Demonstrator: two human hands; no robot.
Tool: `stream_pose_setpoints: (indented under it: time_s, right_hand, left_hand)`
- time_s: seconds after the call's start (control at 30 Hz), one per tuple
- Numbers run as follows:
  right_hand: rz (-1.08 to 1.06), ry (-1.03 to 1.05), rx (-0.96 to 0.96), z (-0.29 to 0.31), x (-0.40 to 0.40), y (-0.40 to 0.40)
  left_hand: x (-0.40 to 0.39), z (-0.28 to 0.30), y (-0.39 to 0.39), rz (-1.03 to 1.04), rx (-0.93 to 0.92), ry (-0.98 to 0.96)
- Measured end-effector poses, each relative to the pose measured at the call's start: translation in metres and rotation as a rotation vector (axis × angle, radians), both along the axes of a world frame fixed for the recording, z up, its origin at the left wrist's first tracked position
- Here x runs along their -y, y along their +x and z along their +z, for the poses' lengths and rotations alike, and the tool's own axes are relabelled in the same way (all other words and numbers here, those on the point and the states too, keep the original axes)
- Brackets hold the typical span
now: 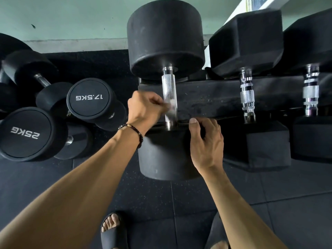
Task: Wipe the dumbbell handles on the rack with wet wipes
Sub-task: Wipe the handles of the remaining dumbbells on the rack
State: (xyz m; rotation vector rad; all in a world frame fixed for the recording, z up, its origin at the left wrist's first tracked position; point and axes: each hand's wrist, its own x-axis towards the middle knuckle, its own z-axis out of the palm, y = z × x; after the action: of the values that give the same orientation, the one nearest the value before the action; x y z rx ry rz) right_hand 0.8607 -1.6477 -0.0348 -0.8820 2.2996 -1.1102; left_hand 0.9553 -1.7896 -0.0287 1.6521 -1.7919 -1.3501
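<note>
Wipe is motion-blurred at the left hand fingertips, shape unreadable. Right hand fingers curl over the near weight head, tips hidden. Rack mostly covered by dumbbells. Far-right dumbbell and far-left ones cut by frame edge. Sandal cut at bottom.

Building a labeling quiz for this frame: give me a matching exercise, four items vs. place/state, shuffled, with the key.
Items:
1. left hand
2. right hand
3. 25KG dumbbell
4. hex dumbbell

States:
A. lying on the floor, left of the rack
B. pinching a wet wipe against the knurled handle
C. on the rack, right of the round dumbbell
D. resting on the round dumbbell's near head

Pairs: 1-B, 2-D, 3-A, 4-C
</note>
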Motion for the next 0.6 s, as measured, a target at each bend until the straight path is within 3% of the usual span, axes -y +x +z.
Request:
stream_pose_setpoints:
  time_s: [0.1,0.2,0.27,0.4,0.5,0.6]
  right_hand:
    - [0.008,0.0,-0.001,-0.001,0.0,-0.001]
    - [0.012,0.012,-0.005,-0.001,0.0,-0.002]
    - [0.014,0.007,-0.02,0.0,0.0,-0.003]
    - [0.01,-0.012,-0.025,-0.003,0.001,-0.003]
    - [0.013,-0.007,-0.021,-0.003,0.0,-0.003]
    - [0.013,0.009,-0.023,-0.001,0.0,-0.003]
  left_hand:
    - [0.014,-0.005,0.0,0.184,-0.096,0.082]
    - [0.012,-0.012,0.009,0.007,0.011,0.271]
    - [0.004,-0.012,0.009,-0.061,0.071,0.205]
    - [0.022,0.0,-0.009,0.146,-0.213,0.126]
    - [0.016,0.005,-0.006,0.002,-0.081,-0.084]
    - [-0.002,-0.002,0.006,-0.116,-0.042,-0.052]
